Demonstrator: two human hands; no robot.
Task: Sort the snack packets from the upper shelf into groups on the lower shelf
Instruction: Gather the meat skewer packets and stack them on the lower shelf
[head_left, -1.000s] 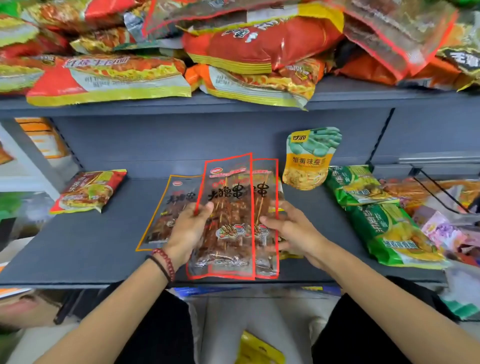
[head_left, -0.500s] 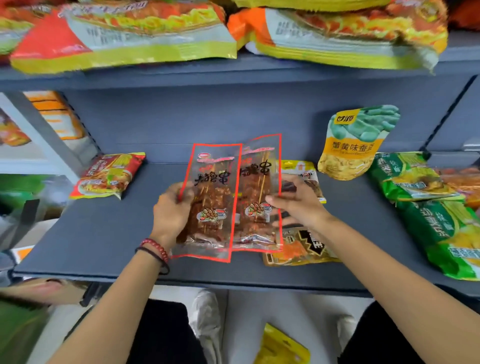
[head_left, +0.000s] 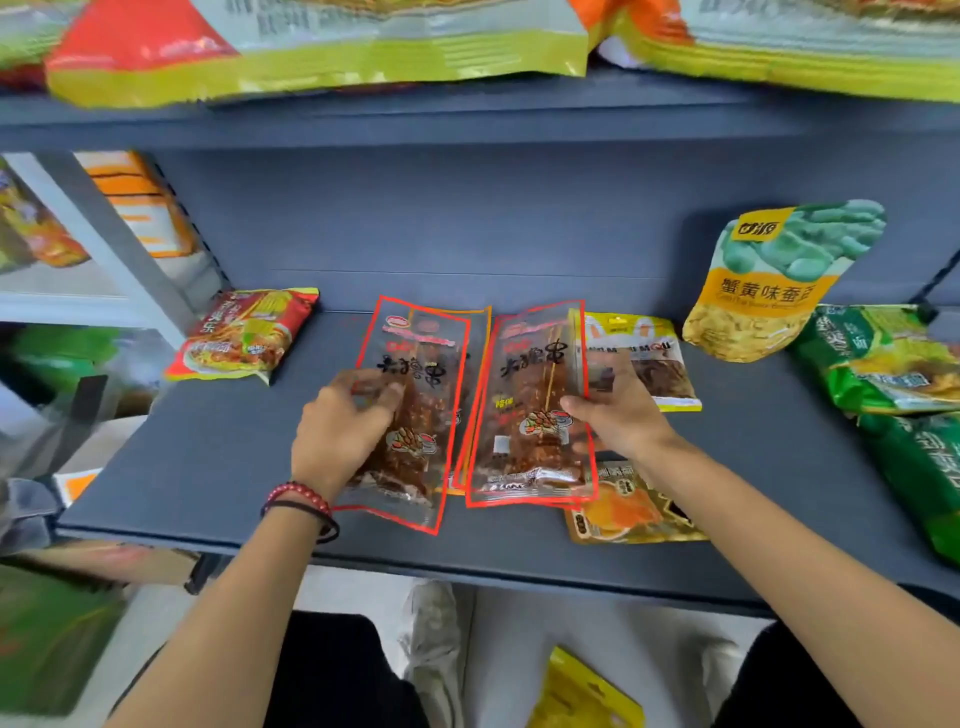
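Over the middle of the grey lower shelf (head_left: 218, 467), my left hand (head_left: 340, 431) grips a clear red-edged skewer packet (head_left: 415, 415) by its left side. My right hand (head_left: 618, 415) pinches a second red-edged skewer packet (head_left: 530, 410) by its right edge. An orange-edged packet (head_left: 480, 332) shows between the two, behind them. The two red-edged packets are fanned apart, their lower ends close to the shelf. Large red, yellow and white bags (head_left: 311, 47) lie on the upper shelf (head_left: 467, 119).
On the lower shelf lie a red noodle packet (head_left: 244, 338) at the left, a yellow packet (head_left: 644, 364) and an orange packet (head_left: 634, 514) under my right forearm, an upright yellow-and-green pouch (head_left: 774, 280) and green bags (head_left: 883, 358) at the right. A yellow packet (head_left: 582, 691) lies on the floor.
The two red-edged packets have been pulled apart sideways, the left one going left and lower. The camera has moved closer and tipped down, so less of the upper shelf shows.
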